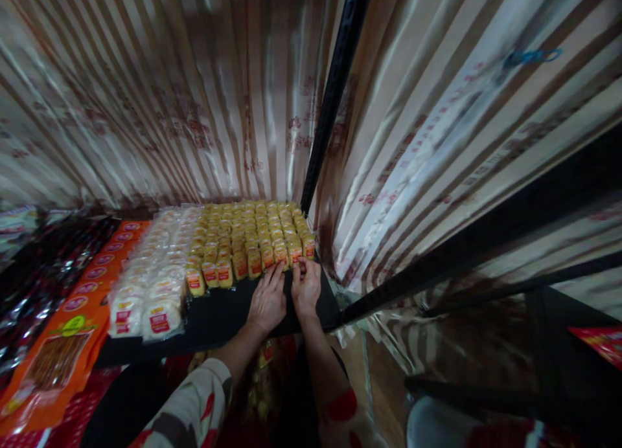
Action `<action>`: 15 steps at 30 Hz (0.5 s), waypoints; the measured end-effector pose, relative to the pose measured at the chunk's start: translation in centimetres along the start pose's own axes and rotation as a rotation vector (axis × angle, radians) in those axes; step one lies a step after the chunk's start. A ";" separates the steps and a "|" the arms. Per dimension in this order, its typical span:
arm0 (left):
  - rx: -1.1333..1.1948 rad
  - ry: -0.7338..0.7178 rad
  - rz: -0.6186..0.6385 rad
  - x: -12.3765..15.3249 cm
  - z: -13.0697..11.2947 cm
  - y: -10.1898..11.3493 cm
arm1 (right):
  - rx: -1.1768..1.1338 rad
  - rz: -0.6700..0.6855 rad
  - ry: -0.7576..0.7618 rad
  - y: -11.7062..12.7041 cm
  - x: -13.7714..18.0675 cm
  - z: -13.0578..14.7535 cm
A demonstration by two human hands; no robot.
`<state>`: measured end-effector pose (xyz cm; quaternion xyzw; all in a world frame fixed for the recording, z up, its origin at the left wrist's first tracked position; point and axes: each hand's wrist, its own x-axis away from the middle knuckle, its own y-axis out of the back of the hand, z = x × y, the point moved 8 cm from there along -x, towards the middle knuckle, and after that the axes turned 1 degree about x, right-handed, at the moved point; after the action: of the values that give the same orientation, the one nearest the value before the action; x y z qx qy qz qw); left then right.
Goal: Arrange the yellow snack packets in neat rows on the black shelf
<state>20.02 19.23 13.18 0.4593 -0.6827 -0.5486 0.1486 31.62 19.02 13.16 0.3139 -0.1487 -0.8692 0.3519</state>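
Rows of small yellow snack packs (254, 263) with red labels stand on a black shelf (214, 322). My left hand (268, 299) lies with its fingers stretched forward, the tips touching the front packs near the middle right. Close beside it, my right hand (306, 287) has its fingers curled in, with thumb and fingertips closed at the lower edge of a front pack near the right end. The fingers partly hide the fronts of those packs. Left of the yellow rows are two rows of white round packs (158, 318) in clear wrappers with red labels.
Orange snack bags (65, 344) overlap in a row farther left, beside dark shiny packs (29, 292). A black shelf post (335, 92) rises behind the right corner. Striped plastic sheeting (233, 92) hangs behind. A black bar (466, 241) slants across the right.
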 end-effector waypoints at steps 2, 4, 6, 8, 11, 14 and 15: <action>0.007 0.009 0.006 0.0 0.1 0.0 | -0.039 0.019 0.004 -0.3 0.0 0.0; 0.009 0.009 0.006 -0.1 0.1 0.0 | -0.064 0.028 0.001 -0.5 -0.1 0.0; 0.008 0.008 -0.005 -0.1 0.1 0.1 | -0.080 0.028 -0.010 -0.6 -0.1 -0.1; 0.003 0.005 -0.010 -0.1 0.1 0.2 | -0.094 0.031 -0.018 -0.7 -0.1 -0.3; -0.016 -0.002 -0.003 -0.1 0.0 0.1 | -0.125 0.060 -0.018 -0.9 -0.2 -0.4; -0.026 0.001 -0.002 -0.1 0.1 0.0 | -0.137 0.086 -0.035 -1.1 -0.1 -0.5; -0.024 -0.001 -0.005 -0.1 0.1 0.0 | -0.137 0.090 -0.045 -1.2 -0.1 -0.6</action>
<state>20.01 19.32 13.19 0.4588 -0.6749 -0.5574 0.1526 31.43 19.90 12.21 0.2624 -0.1110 -0.8675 0.4077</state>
